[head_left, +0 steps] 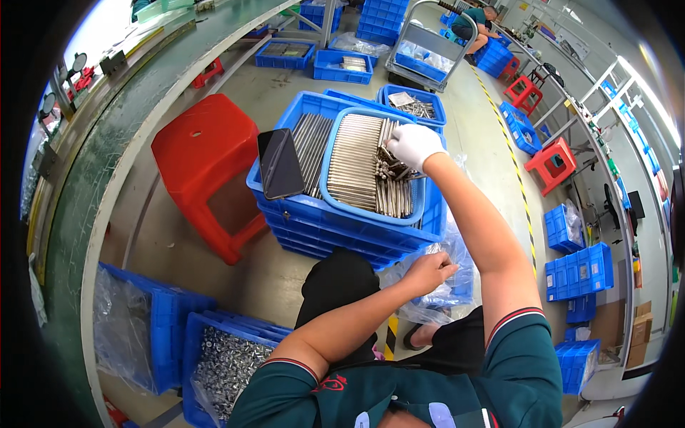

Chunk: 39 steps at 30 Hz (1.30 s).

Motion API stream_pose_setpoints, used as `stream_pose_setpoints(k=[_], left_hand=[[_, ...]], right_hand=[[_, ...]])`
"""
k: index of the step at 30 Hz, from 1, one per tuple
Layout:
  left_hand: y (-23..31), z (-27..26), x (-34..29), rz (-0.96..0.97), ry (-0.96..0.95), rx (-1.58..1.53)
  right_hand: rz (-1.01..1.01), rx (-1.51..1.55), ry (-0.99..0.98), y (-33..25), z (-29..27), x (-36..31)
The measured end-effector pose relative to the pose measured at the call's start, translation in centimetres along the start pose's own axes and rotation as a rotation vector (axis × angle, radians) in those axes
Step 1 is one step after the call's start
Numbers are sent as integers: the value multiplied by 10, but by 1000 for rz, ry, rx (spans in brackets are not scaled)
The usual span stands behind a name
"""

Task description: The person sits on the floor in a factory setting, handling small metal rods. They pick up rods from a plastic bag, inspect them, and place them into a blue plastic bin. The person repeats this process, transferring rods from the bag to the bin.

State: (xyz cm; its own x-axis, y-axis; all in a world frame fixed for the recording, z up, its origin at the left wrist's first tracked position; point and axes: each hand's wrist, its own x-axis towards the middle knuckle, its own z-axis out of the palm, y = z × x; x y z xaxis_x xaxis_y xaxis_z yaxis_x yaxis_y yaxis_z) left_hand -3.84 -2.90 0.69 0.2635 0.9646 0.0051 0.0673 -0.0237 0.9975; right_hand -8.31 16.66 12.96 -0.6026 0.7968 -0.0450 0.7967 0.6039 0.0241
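Note:
My right hand (pixel 414 147), in a white glove, is closed over slim metal rods at the right side of a light blue basket (pixel 323 171). Its fingertips are partly hidden among them. On the basket's left lie neat rows of silvery rods (pixel 353 160); under my right hand the rods (pixel 389 167) are jumbled and point different ways. My bare left hand (pixel 430 274) hovers below the basket's near right corner, beside clear plastic bags. Its fingers are curled together, and whatever they may hold cannot be made out.
The basket rests on stacked blue crates (pixel 342 239), beside more rods (pixel 310 146) and a black phone (pixel 280 164). A red stool (pixel 207 150) stands left. A crate of small metal parts (pixel 225 364) sits lower left. Behind are a parts bin (pixel 417 107) and a trolley (pixel 428 43).

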Motion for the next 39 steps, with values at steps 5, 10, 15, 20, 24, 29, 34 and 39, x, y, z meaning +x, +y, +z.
stream_pose_setpoints(k=[5, 10, 15, 20, 24, 29, 34, 39], left_hand=[[-3, 1, 2, -1, 4, -23], [4, -3, 1, -24, 12, -3], [11, -2, -2, -16, 9, 8], [11, -2, -2, -23, 13, -26], [10, -1, -2, -14, 30, -17], [10, -3, -3, -13, 21, -23], [6, -4, -3, 8, 28, -13], [11, -6, -5, -16, 21, -2]], right_hand=[[-66, 69, -37, 4, 19, 22], [-58, 5, -86, -1, 15, 25], [7, -70, -37, 2, 21, 22], [21, -206, -61, -15, 20, 23], [76, -179, -20, -18, 18, 17], [94, -146, 40, -24, 17, 14], [54, -68, 2, -3, 2, 4], [-40, 90, 17, 34, 11, -18]])
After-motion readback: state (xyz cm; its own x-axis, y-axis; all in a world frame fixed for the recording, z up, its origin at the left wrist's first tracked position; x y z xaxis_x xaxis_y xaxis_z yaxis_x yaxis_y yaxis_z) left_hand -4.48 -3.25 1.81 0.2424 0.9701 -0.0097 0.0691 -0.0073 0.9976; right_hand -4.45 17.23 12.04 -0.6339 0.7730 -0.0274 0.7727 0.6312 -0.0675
